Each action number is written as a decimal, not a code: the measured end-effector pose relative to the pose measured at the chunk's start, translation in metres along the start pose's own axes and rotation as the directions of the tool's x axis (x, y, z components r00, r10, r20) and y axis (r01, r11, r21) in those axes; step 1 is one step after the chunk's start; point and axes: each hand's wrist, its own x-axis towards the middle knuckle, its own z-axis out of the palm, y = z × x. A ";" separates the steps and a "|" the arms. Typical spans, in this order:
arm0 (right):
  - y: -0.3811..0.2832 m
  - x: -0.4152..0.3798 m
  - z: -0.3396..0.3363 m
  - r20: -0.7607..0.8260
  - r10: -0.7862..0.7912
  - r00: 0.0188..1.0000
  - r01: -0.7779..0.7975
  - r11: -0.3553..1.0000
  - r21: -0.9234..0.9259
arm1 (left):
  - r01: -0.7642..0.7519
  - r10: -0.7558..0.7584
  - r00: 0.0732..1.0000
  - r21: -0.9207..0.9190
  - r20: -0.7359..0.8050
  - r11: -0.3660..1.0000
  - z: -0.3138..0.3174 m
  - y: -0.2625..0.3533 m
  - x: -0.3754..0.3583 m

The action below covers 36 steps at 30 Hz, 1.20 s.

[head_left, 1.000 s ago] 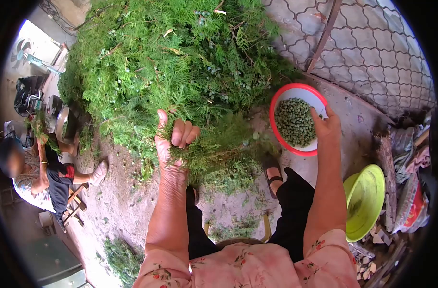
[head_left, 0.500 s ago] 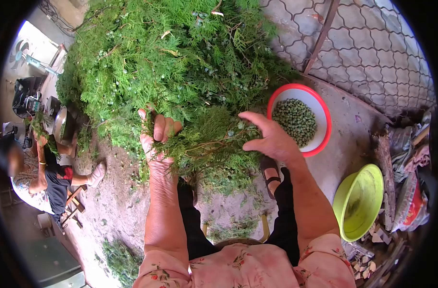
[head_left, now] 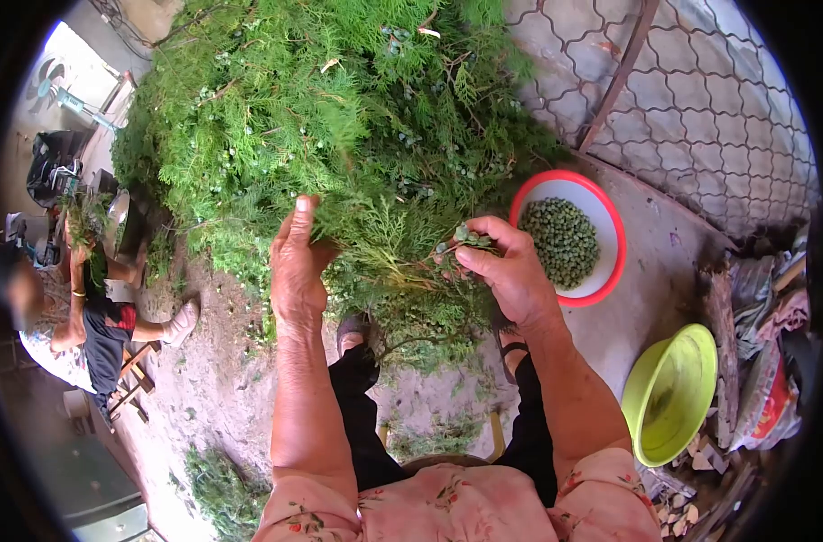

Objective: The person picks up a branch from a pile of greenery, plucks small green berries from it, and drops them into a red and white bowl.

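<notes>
A leafy cypress sprig [head_left: 389, 248] spans the space between my hands. My left hand [head_left: 298, 266] is at its left end, thumb stretched up and apart; foliage partly hides the other fingers. At the right end, my right hand [head_left: 515, 271] is closed, thumb and fingers pinching small green cypress cones [head_left: 470, 238]. Beyond both hands rises a large heap of cypress branches [head_left: 276, 117] dotted with pale cones. Close to my right hand stands a white basin with a red rim [head_left: 620, 237], holding many loose green cones [head_left: 560, 242].
A yellow-green tub [head_left: 641, 406] is at the right, beside sacks [head_left: 763, 397] and firewood [head_left: 705, 452]. Wire mesh [head_left: 700, 117] leans behind the basin. At the left sits another person [head_left: 64, 312] with greenery in hand. Loose foliage [head_left: 222, 492] lies on the floor.
My right hand has gone from spread fingers to a pinch on cones. My left hand's fingers have loosened and its thumb now points up. The view has shifted slightly.
</notes>
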 end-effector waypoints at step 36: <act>-0.006 0.006 0.012 -0.214 -0.222 0.951 0.205 0.974 -0.099 | -0.278 0.195 0.952 0.392 0.238 0.877 0.053 -0.058 -0.041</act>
